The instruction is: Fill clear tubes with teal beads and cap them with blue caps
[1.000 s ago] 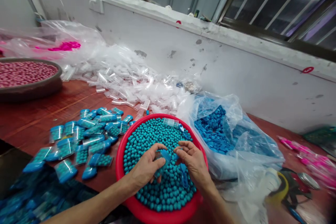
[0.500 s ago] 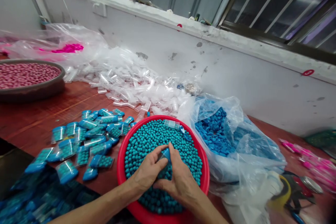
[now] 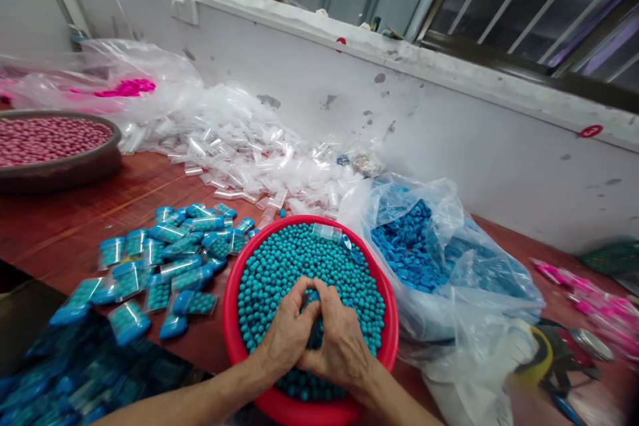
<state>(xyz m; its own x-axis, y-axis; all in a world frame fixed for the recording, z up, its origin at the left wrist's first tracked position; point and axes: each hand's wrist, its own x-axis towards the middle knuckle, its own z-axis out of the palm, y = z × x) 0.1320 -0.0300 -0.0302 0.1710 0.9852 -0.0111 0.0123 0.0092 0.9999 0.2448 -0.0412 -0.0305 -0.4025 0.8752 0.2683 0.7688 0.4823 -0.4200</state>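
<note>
A: Your left hand (image 3: 286, 329) and right hand (image 3: 344, 341) meet over the red bowl (image 3: 231, 319), fingertips touching. What do you have there?

B: You have a small case (image 3: 310, 295) closed in between both hands — only a bit of blue shows past your fingers, and the rest is hidden.

A: And where do you hold it?

B: You hold it over the turquoise beads (image 3: 279, 266) that fill the bowl. I cannot tell whether it touches them.

A: Does anything else lie on those beads in front of you?

B: Near the far rim you have a clear sleeve (image 3: 327, 232), with a blue piece (image 3: 348, 241) at its right end.

A: What is on your left?

B: On your red table (image 3: 150, 180) lies a heap of filled cases (image 3: 187, 247), clear with blue ends and beads inside. Past them sits a brown basin (image 3: 64, 173) of pink beads (image 3: 50, 136), and a loose pile of clear sleeves (image 3: 254, 153) spreads along the wall (image 3: 319, 86).

A: And on your right?

B: Just beside your bowl, a plastic bag (image 3: 464, 346) stands open on blue caps (image 3: 407, 246) — farther over, you have pink packets (image 3: 599, 309), too blurred to make out.
</note>
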